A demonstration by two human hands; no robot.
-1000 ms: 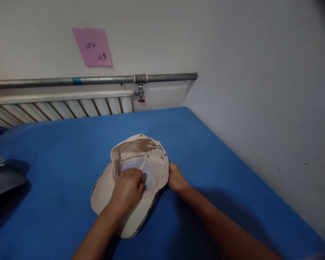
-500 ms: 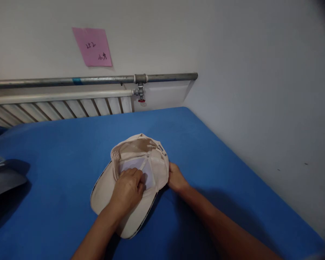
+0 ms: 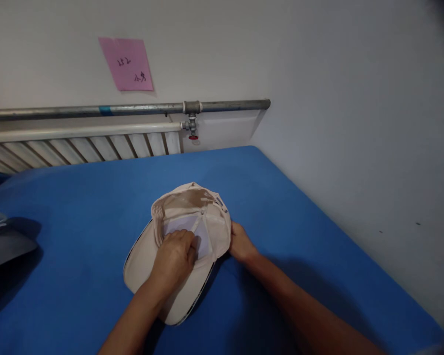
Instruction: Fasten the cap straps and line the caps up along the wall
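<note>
A cream baseball cap lies upside down in the head view, its inside facing up and its brim toward me at lower left. My left hand reaches over the brim, with curled fingers at the front inner edge of the crown; the fingertips are partly hidden, and the hand grips the cap there. From the right, my right hand holds the outer side of the crown, its fingers hidden behind the fabric. An adjustment strap with a slot shows at the cap's upper right edge.
The cap rests on a blue-covered surface. A grey item with a brim-like edge sits at the left. Behind are a white radiator, a metal pipe with a red-handled valve, and a pink note. A wall bounds the right.
</note>
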